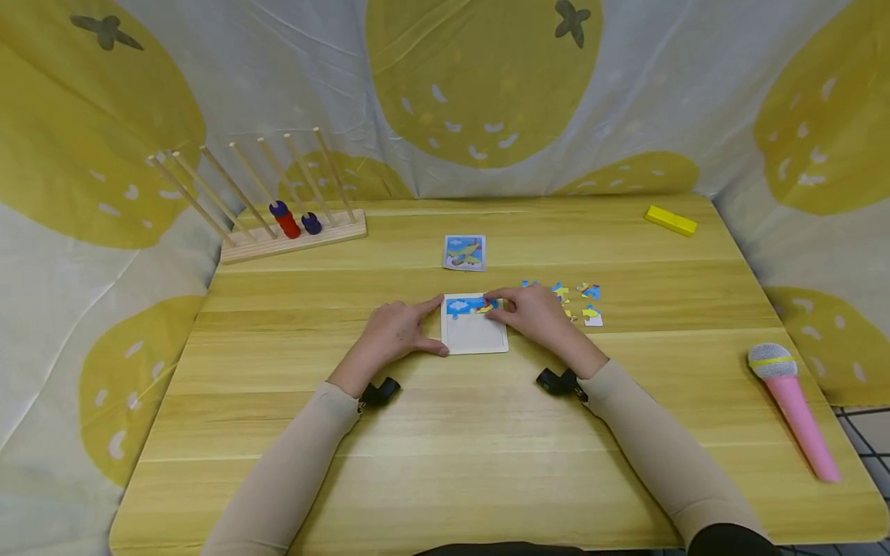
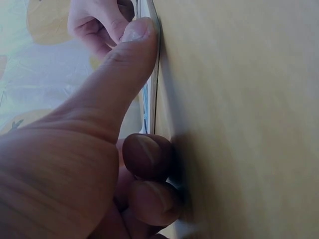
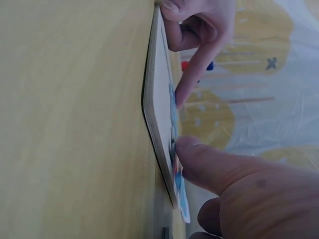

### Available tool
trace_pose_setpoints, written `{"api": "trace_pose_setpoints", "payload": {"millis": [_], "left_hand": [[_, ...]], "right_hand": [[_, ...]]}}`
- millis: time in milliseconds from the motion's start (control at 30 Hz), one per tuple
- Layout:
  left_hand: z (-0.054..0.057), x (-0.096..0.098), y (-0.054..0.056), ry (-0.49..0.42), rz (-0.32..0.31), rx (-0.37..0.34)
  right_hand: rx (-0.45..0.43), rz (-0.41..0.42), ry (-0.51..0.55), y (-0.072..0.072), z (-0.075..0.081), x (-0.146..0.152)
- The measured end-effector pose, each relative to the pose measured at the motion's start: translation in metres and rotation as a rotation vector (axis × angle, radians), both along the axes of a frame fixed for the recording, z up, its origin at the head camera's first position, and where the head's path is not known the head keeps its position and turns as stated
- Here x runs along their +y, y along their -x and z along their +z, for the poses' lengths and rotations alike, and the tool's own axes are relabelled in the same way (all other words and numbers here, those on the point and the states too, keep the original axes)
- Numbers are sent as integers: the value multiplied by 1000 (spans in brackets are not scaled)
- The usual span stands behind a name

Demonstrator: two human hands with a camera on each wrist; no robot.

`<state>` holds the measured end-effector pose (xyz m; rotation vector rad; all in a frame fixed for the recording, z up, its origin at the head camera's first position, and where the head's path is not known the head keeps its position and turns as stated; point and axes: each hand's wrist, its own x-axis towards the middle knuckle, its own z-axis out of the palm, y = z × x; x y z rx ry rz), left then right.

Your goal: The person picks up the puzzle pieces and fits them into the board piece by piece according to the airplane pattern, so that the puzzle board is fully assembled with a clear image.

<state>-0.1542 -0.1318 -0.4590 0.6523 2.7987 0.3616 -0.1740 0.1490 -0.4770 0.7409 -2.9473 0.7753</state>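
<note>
White puzzle board [image 1: 476,338] on wood desk [image 1: 445,471], approx. centre; L hand [image 1: 392,333] w/ fingers spread, thumb + index touching its L edge; R hand [image 1: 538,313] pinching blue piece [image 1: 494,304], top R; yellow-print cloth [image 1: 480,85] behind.

A pale wooden table [image 1: 445,440] with grain running side to side has rounded near corners. White cloth [image 1: 299,77], creased and printed with big yellow fruits [image 1: 480,69], hangs behind the table and along its left and right sides. Beyond the table's right edge, near its front corner, shows pale floor [image 1: 874,426] with dark grid lines.
</note>
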Motion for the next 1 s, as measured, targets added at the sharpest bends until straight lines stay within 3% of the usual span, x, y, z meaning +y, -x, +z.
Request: {"api": "trace_pose_setpoints", "payload": {"millis": [500,633,1000], "left_hand": [[3,1,2,7,4,1],[3,1,1,6,6,-3],[2,1,-1,2,6,-5]], "right_hand": [[11,-16,-32,1,0,-1],[-37,-23,-11,2,2,3],[-210,-224,133,22,6,71]]}}
